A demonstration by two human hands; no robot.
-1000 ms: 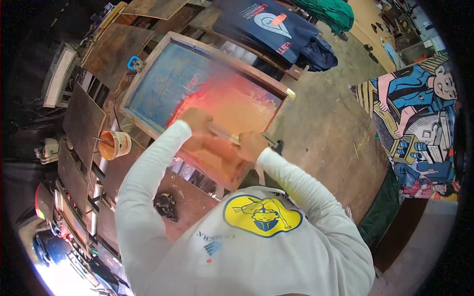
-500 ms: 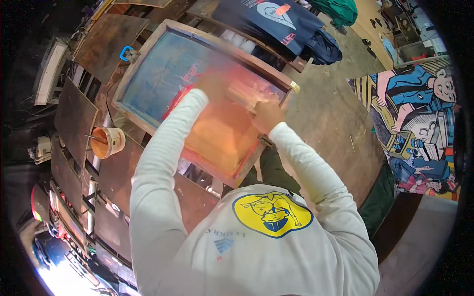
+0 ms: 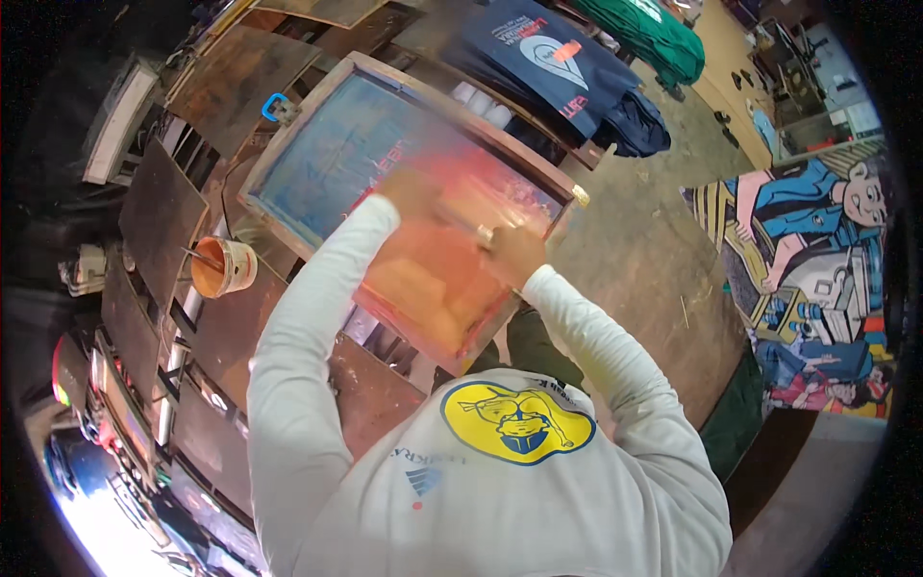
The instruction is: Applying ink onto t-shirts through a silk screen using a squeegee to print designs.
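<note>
I have the right hand (image 3: pixel 516 254) closed on one end of a squeegee (image 3: pixel 463 215), and the left hand (image 3: pixel 408 195), motion-blurred, wrapped at its other end. The squeegee sits mid-way across a wooden screen frame (image 3: pixel 529 163), inside the rails, over orange-smeared mesh (image 3: pixel 409 288). My sleeves cross the frame's near edges. From its right corner, floor (image 3: pixel 654 240) stretches to a painted panel (image 3: pixel 803 245); a bucket (image 3: pixel 223 267) stands near the left corner. Red lettering shows in the mesh; a dark shirt (image 3: pixel 519 72) beyond bears white and red print.
</note>
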